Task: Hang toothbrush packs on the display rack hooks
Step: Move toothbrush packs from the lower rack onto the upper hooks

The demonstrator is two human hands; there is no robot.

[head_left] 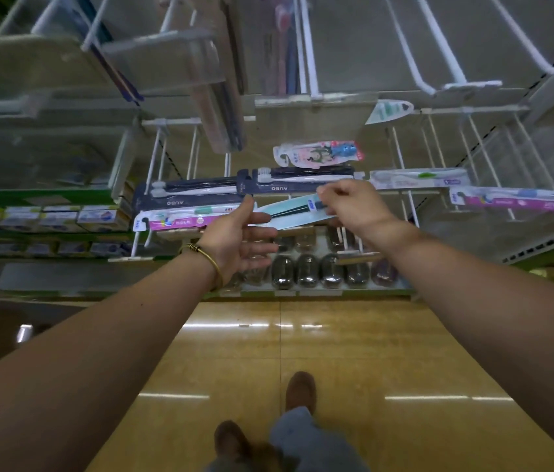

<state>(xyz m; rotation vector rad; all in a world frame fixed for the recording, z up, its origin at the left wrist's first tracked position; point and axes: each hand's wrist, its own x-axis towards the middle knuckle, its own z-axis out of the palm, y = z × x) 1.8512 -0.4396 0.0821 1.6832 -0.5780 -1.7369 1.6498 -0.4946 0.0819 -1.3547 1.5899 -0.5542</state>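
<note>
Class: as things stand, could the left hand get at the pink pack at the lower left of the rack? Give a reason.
Probably yes. The left hand is open and beside the pink pack, with nothing between them; the right hand pinches the teal pack.

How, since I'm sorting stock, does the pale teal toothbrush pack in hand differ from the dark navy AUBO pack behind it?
The pale teal toothbrush pack is light-coloured and tilted, held by the right hand; the dark navy AUBO pack is dark, level, and hangs on the white wire rack. Both are long, flat toothbrush packs.
</note>
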